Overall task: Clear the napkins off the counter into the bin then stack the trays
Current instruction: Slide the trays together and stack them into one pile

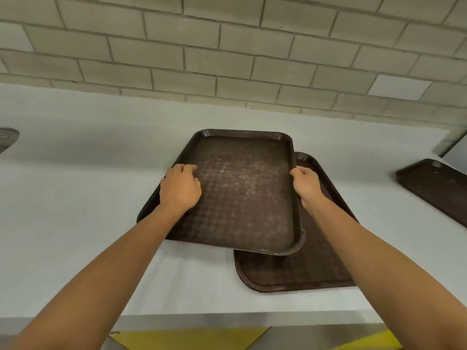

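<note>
View from a head-worn camera, looking down over 2 bare forearms at a white counter (pixel 75 198) set against a wall of pale grey tiles (pixel 227 46). In the middle of the counter, nearer its back edge than its front edge, the person holds a dark brown top tray (pixel 242 198) by its 2 long sides. The left hand (pixel 180 189) lies over the tray's left rim with its fingers curled down onto the patterned inner surface, gripping that rim. The right hand (pixel 307 183) grips the right rim, fingers wrapped tight around the edge. The tray is empty, its textured floor scuffed and pale in the middle. It sits skewed, its right side and near right corner covering part of a second tray (pixel 290 271) of the same brown, which lies flat on the counter and sticks out toward the front edge and to the right. Whether the top tray rests on the second tray or is held just above it cannot be told. A third tray (pixel 434 188), also brown, lies well apart at the counter's right edge, partly cut off by the frame. At the far left edge a round grey object (pixel 7 137) is only partly in view. Below the counter's front edge, yellow markings (pixel 187 337) show on a grey surface.
</note>
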`<state>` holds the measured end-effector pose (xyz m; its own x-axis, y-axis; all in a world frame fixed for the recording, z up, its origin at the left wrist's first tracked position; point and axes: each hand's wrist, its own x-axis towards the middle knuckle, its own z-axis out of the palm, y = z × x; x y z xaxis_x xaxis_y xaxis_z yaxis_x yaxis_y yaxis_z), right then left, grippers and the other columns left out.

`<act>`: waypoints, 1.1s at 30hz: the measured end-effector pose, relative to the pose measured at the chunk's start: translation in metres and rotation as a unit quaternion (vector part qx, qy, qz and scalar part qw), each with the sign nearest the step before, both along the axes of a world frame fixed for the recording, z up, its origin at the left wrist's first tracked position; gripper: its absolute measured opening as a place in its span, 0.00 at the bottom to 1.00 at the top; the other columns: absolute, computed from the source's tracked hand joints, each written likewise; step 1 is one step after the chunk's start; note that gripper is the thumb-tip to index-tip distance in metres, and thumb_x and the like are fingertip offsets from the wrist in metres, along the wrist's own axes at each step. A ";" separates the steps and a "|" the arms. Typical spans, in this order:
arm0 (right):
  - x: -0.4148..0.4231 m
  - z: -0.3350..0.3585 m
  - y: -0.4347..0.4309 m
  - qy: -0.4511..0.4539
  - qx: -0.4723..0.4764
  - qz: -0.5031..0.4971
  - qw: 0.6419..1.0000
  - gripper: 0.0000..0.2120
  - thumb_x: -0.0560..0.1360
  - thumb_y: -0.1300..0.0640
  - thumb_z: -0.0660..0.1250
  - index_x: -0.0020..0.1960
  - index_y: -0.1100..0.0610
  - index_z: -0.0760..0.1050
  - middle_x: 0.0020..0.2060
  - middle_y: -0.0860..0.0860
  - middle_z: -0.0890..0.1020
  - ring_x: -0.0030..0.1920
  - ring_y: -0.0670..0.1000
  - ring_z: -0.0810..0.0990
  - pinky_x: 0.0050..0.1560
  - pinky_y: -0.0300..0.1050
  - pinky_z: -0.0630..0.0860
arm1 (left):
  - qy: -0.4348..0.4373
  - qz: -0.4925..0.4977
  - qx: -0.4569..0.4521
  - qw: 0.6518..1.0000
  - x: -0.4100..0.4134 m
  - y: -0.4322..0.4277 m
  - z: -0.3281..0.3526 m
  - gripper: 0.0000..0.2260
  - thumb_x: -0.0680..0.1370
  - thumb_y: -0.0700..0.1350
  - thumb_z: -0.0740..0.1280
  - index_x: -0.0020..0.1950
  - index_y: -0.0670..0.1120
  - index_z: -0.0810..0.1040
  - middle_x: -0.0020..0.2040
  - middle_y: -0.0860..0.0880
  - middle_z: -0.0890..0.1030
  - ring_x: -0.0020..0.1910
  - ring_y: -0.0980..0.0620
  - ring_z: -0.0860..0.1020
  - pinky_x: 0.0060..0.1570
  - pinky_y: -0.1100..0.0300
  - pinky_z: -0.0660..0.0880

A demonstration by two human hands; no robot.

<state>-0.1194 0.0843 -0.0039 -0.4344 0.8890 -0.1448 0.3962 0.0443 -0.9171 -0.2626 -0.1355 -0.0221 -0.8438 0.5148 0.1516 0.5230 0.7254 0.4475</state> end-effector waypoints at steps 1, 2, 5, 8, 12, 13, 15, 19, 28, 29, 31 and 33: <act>0.007 -0.002 0.005 0.000 -0.002 -0.004 1.000 0.15 0.80 0.57 0.56 0.61 0.60 0.76 0.55 0.56 0.80 0.55 0.55 0.78 0.54 0.46 0.74 | 0.002 -0.001 -0.003 1.000 0.003 0.005 -0.001 0.18 0.80 0.46 0.58 0.70 0.46 0.67 0.71 0.44 0.67 0.70 0.44 0.64 0.67 0.48 0.64; 0.014 -0.003 0.009 -0.002 -0.005 -0.009 1.000 0.15 0.80 0.56 0.56 0.61 0.60 0.76 0.55 0.57 0.80 0.54 0.55 0.78 0.53 0.46 0.74 | 0.010 -0.001 -0.007 1.000 0.006 0.011 -0.002 0.18 0.80 0.46 0.58 0.71 0.46 0.67 0.71 0.43 0.66 0.70 0.43 0.64 0.68 0.48 0.63; 0.034 -0.004 0.024 -0.003 0.006 -0.013 1.000 0.14 0.80 0.57 0.56 0.56 0.61 0.77 0.48 0.56 0.80 0.47 0.53 0.78 0.45 0.43 0.73 | 0.031 0.009 -0.017 0.999 0.014 0.027 -0.002 0.19 0.80 0.45 0.57 0.71 0.47 0.66 0.72 0.42 0.65 0.70 0.43 0.63 0.67 0.47 0.63; 0.054 -0.003 0.040 -0.009 0.016 -0.009 1.000 0.14 0.80 0.59 0.55 0.51 0.63 0.78 0.44 0.58 0.78 0.39 0.51 0.75 0.39 0.42 0.72 | -0.025 0.018 -0.012 0.999 0.021 0.041 -0.001 0.19 0.80 0.42 0.58 0.72 0.47 0.65 0.71 0.42 0.66 0.67 0.42 0.67 0.62 0.48 0.69; 0.073 -0.004 0.060 -0.031 0.024 -0.008 0.999 0.16 0.80 0.58 0.54 0.55 0.66 0.77 0.51 0.61 0.80 0.44 0.53 0.75 0.46 0.47 0.73 | -0.064 0.032 0.006 0.997 0.033 0.058 0.000 0.20 0.79 0.40 0.59 0.72 0.47 0.64 0.69 0.42 0.67 0.62 0.41 0.73 0.57 0.49 0.72; 0.076 -0.003 0.065 -0.034 0.026 -0.004 0.999 0.16 0.81 0.57 0.54 0.55 0.66 0.77 0.52 0.61 0.80 0.45 0.53 0.76 0.47 0.48 0.74 | -0.065 0.037 0.010 0.997 0.036 0.062 0.000 0.21 0.79 0.39 0.59 0.72 0.46 0.64 0.68 0.42 0.68 0.62 0.41 0.73 0.57 0.49 0.72; 0.081 -0.003 0.074 -0.041 0.029 0.010 0.999 0.16 0.81 0.57 0.54 0.56 0.62 0.77 0.53 0.58 0.80 0.48 0.53 0.77 0.48 0.46 0.73 | -0.067 0.054 0.008 0.996 0.040 0.068 0.002 0.21 0.79 0.39 0.60 0.72 0.45 0.64 0.68 0.41 0.69 0.62 0.41 0.73 0.58 0.48 0.72; 0.089 -0.007 0.088 -0.090 0.060 0.028 0.994 0.17 0.80 0.57 0.55 0.66 0.59 0.69 0.61 0.57 0.76 0.58 0.57 0.76 0.55 0.48 0.73 | -0.082 0.079 -0.020 0.993 0.051 0.076 0.004 0.22 0.78 0.39 0.62 0.71 0.43 0.65 0.68 0.41 0.69 0.61 0.40 0.73 0.57 0.49 0.73; 0.099 -0.013 0.109 -0.212 0.209 0.057 0.953 0.15 0.80 0.58 0.59 0.64 0.60 0.73 0.54 0.60 0.81 0.55 0.59 0.79 0.56 0.45 0.74 | -0.090 0.092 -0.024 0.991 0.070 0.086 0.000 0.03 0.75 0.42 0.63 0.45 0.43 0.74 0.42 0.45 0.76 0.36 0.49 0.74 0.34 0.59 0.70; 0.099 -0.014 0.111 -0.218 0.214 0.056 0.950 0.15 0.79 0.58 0.60 0.64 0.60 0.73 0.54 0.60 0.82 0.55 0.59 0.79 0.56 0.46 0.74 | -0.090 0.095 -0.018 0.991 0.071 0.086 -0.002 0.04 0.75 0.41 0.63 0.42 0.43 0.74 0.38 0.46 0.75 0.32 0.51 0.72 0.31 0.61 0.68; 0.099 -0.016 0.114 -0.227 0.221 0.056 0.947 0.15 0.79 0.57 0.61 0.64 0.60 0.74 0.54 0.59 0.82 0.55 0.59 0.79 0.57 0.47 0.74 | -0.090 0.102 -0.012 0.991 0.071 0.085 -0.003 0.08 0.76 0.41 0.64 0.36 0.43 0.72 0.33 0.47 0.73 0.29 0.52 0.71 0.27 0.63 0.64; 0.099 -0.017 0.115 -0.241 0.230 0.054 0.941 0.15 0.79 0.56 0.61 0.64 0.58 0.74 0.56 0.58 0.81 0.56 0.59 0.79 0.57 0.47 0.74 | -0.090 0.106 -0.009 0.990 0.071 0.084 -0.004 0.11 0.76 0.41 0.64 0.34 0.43 0.71 0.31 0.47 0.72 0.29 0.52 0.70 0.25 0.64 0.63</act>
